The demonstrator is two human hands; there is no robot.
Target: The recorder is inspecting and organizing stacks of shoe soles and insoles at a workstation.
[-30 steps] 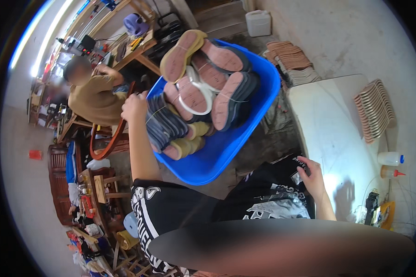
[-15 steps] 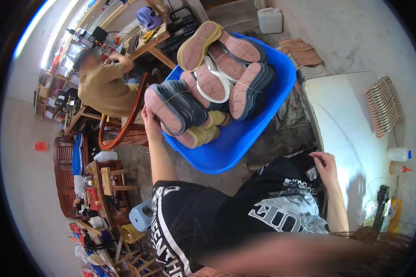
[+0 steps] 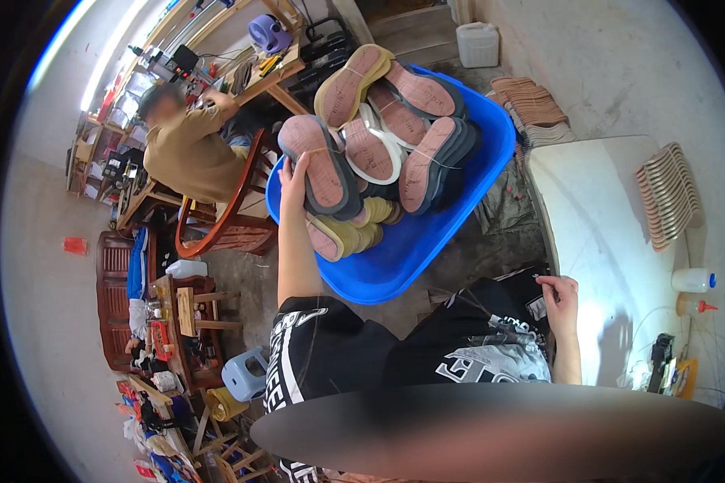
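Shoe soles tied in bundles, with pink tops, fill a blue plastic tub. My left hand is closed on a bundle of dark grey soles at the tub's left side, its fingers against the lower left edge. Below that bundle lie yellow-edged soles. Beside it are a white-rimmed sole bundle and another dark grey bundle. At the far end sits a yellow-edged bundle. My right hand is by my dark clothing near the white table, fingers curled together; anything in them cannot be made out.
On the right stands a white table with a row of soles, a white bottle and a red-tipped bottle. More soles are stacked by the wall. A co-worker sits at the far left in a wooden chair.
My left hand has moved right and turned the dark grey bundle, so its pink top faces up more and less of its layered side shows. My right hand has shifted slightly.
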